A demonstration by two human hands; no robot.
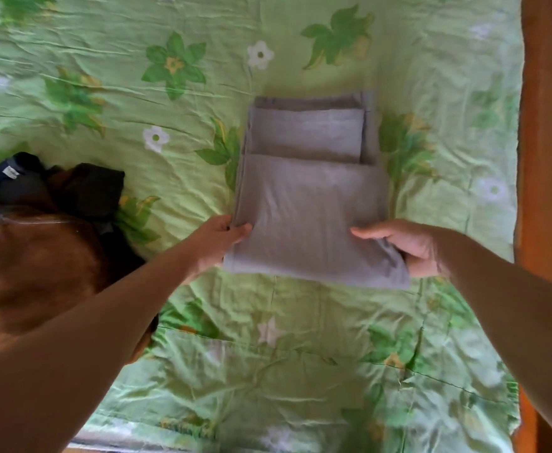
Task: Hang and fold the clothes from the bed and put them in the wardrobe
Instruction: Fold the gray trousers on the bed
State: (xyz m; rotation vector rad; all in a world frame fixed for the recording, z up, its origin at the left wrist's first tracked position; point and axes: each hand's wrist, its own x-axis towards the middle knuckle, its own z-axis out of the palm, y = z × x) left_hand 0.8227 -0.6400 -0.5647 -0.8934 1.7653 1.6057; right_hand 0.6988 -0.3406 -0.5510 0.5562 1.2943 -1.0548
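One grey cloth [307, 204], folded into a rectangle of stepped layers, lies flat in the middle of a bed covered by a green flowered sheet [300, 354]. Two bare hands hold it, one at each near corner. The left hand [217, 245] pinches the near left corner, thumb on top and fingers tucked under the edge. The right hand [408, 246] grips the near right corner, thumb laid flat across the top and fingers curled round the edge from below. Both forearms reach in from the bottom of the view, angled inward toward the cloth, the wrists low over the sheet.

Three more garments sit in one loose heap at the left edge of the bed, well apart from the cloth: a large brown garment [33, 266] nearest the person, a black garment [91, 188] crumpled just beyond it, and a navy garment [10, 171] with a small white label beside that. One wooden frame [549, 125] runs down the right side of the bed.
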